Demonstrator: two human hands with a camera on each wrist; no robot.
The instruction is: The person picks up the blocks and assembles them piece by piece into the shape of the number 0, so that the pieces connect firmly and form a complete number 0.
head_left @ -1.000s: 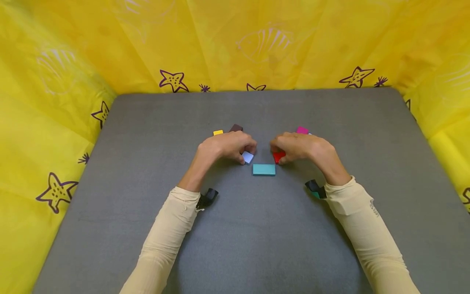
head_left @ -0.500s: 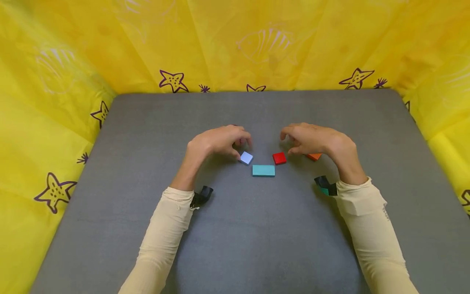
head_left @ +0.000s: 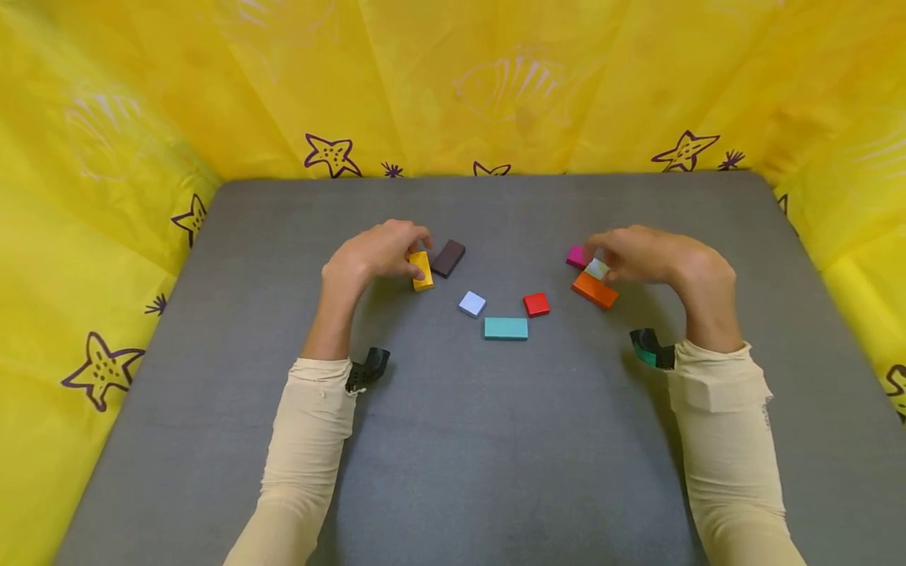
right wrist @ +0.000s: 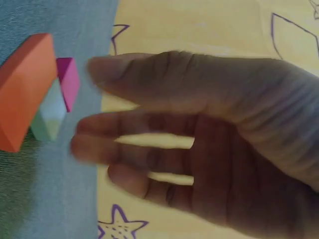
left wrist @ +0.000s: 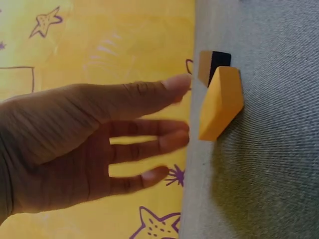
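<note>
My left hand (head_left: 378,253) hovers by a yellow block (head_left: 422,273), thumb and fingers spread. In the left wrist view a gap shows between the fingertips (left wrist: 174,140) and that yellow block (left wrist: 219,104). A dark brown block (head_left: 448,259) lies just right of it. My right hand (head_left: 647,253) is above a pale green block (head_left: 597,269), which lies between an orange block (head_left: 594,291) and a magenta block (head_left: 576,257). In the right wrist view its fingers are apart from the pale green block (right wrist: 50,112) and hold nothing.
Between the hands lie a light blue square block (head_left: 472,304), a red square block (head_left: 536,305) and a teal block (head_left: 506,328). They rest on a grey table (head_left: 453,456). A yellow patterned cloth (head_left: 425,86) borders its back and sides.
Both hands have let go of the light blue and red blocks and moved outward, left hand to the left, right hand to the right. Those blocks stay near the teal one.
</note>
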